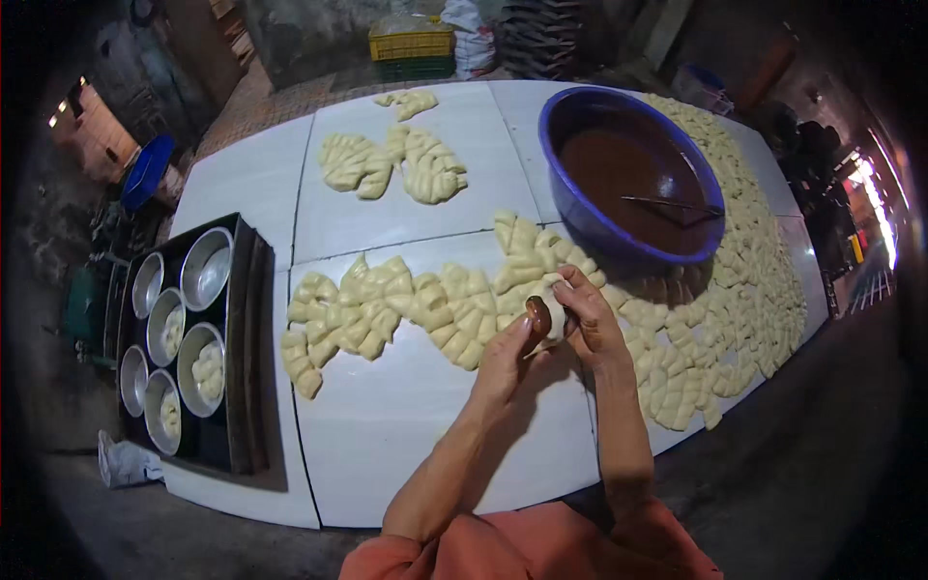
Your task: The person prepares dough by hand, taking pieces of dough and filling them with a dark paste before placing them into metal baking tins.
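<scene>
My left hand point(505, 356) and my right hand point(595, 327) are closed around a small piece of pale dough point(551, 300), with glossy brown paste point(537, 317) at its left side. Brown smears show on my fingers. Beneath and left of my hands lie joined clusters of cut dough pieces point(377, 300) on white tiles point(396, 454). Beyond my right hand stands a blue-purple basin point(643, 253) of brown paste, with a dark implement point(667, 205) in it. Many more small dough pieces point(735, 290) spread along the right of the table.
A dark tray point(249, 430) at the left holds several round metal pans point(205, 266), some with dough in them. More dough point(353, 164) lies at the back. Beyond the table stand yellow and green crates point(411, 43), a white sack point(474, 48) and a blue tub point(147, 174).
</scene>
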Demonstrator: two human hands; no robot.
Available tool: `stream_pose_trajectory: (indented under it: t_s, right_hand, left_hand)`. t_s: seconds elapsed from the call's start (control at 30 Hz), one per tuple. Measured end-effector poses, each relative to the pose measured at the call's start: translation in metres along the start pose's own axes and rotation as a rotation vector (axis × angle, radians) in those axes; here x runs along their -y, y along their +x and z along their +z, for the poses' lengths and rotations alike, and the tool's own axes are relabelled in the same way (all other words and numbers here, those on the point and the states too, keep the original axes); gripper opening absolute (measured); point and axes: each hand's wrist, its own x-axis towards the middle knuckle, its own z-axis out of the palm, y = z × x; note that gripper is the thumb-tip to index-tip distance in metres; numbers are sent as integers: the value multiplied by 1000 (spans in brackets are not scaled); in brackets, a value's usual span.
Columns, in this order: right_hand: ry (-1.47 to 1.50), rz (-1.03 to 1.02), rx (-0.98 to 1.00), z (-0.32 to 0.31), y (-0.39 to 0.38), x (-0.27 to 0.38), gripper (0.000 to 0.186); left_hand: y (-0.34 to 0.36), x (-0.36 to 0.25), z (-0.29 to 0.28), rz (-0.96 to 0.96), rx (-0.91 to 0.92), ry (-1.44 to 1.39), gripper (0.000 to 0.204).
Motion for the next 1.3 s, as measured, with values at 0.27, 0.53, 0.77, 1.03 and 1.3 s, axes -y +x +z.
stream_pose_trajectory:
  t_s: [0.27,0.53,0.77,1.03,1.3]
  right_hand:
    - [-713,-294,110,47,-45,-55,50]
    - [-1139,-734,-30,69,-46,-96,17]
    - [-469,-46,34,85,-52,-94,22]
    - [-732,-557,198,72,-53,-114,33]
    - [-812,-815,-32,86,-60,-133,17]
  left_hand:
    - [-35,-8,-62,151,-303,-37,25]
    - [-50,-9,-77,365,-348,188,26]
    - [-57,-52,-92,175,-216,372,36]
    - [-77,-58,-91,155,-149,390,36]
    - [-85,-46,-103,82,-71,362,28]
